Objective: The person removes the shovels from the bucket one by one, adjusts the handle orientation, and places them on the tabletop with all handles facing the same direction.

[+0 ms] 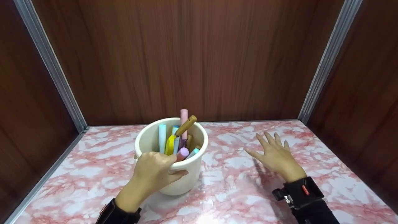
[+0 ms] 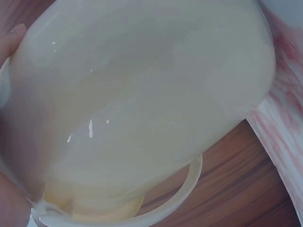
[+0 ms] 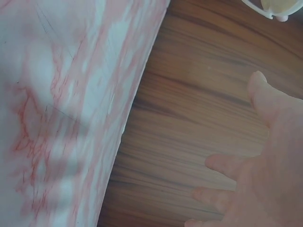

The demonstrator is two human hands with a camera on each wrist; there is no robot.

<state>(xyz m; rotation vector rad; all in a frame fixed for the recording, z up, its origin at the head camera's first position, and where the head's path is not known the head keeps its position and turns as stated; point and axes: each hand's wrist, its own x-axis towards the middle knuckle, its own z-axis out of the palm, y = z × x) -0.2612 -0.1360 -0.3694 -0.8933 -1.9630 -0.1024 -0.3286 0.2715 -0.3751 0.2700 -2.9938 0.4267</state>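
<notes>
A white bucket stands left of the middle of the table. My left hand grips its near rim, thumb down the outside wall and the other fingers over the edge. Inside the bucket are several long-handled things: a wooden handle with a yellow lower part, a pink handle, a light blue handle and a purple-ended one beside my fingers. Their lower ends are hidden. Over the table to the right, my right hand is spread with straight fingers, holding nothing, well apart from the bucket.
The table has a pink and white marbled top. Brown wood-grain panels close it in at the back and both sides, with grey metal posts at the corners. A curved white bucket handle shows in the left wrist view.
</notes>
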